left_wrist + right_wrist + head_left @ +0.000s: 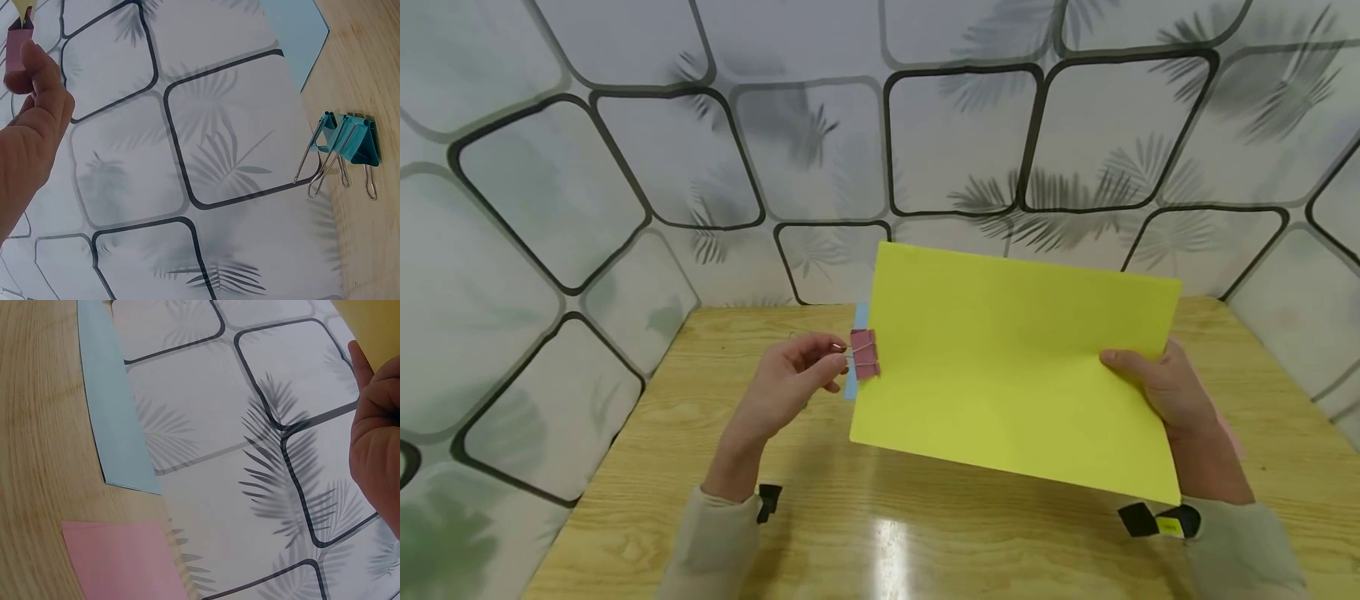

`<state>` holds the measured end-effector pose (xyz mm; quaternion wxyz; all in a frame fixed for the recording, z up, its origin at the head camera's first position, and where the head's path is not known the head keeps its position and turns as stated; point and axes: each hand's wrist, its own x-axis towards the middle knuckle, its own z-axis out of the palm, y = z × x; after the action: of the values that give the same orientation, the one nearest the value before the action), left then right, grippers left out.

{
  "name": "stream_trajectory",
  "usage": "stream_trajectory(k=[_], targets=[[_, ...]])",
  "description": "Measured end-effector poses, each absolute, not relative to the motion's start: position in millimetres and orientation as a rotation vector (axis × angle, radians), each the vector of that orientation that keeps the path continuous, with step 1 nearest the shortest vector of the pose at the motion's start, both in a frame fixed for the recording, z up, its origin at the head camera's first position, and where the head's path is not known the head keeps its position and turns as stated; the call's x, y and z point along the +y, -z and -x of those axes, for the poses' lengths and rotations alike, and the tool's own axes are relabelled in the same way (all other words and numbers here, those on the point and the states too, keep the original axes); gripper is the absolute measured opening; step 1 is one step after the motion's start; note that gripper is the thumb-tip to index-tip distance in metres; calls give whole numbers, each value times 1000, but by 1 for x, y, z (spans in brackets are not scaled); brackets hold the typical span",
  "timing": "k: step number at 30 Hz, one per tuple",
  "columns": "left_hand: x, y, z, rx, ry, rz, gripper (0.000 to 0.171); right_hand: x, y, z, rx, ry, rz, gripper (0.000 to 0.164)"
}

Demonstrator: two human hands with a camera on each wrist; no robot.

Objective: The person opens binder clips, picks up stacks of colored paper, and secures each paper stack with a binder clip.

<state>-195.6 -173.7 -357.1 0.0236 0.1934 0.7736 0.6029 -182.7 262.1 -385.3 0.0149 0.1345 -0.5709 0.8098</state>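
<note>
A large yellow sheet of paper (pixel 1022 367) is held up above the table, tilted down to the right. My right hand (pixel 1157 387) grips its right edge, thumb on the front and the other fingers behind. On the sheet's left edge sits a pink binder clip (pixel 865 354), its wire handles pointing left. My left hand (pixel 786 379) pinches at those handles between thumb and fingers. In the left wrist view, the pink clip (pixel 17 50) shows just beyond the left fingertips, with a yellow corner in its mouth.
Light blue paper (pixel 852 383) lies on the wooden table (pixel 647 467) behind the yellow sheet. Pink paper (pixel 125 559) rests near the blue paper in the right wrist view. Teal binder clips (pixel 353 140) stand on the table at the left. A patterned wall covering (pixel 820 150) borders the table.
</note>
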Motion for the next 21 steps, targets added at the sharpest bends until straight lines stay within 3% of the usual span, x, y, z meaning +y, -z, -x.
stream_trajectory(k=[21], targets=[[-175, 355, 193, 2434, -1760, -625, 17, 259, 385, 183, -1869, -2403, -458, 32]])
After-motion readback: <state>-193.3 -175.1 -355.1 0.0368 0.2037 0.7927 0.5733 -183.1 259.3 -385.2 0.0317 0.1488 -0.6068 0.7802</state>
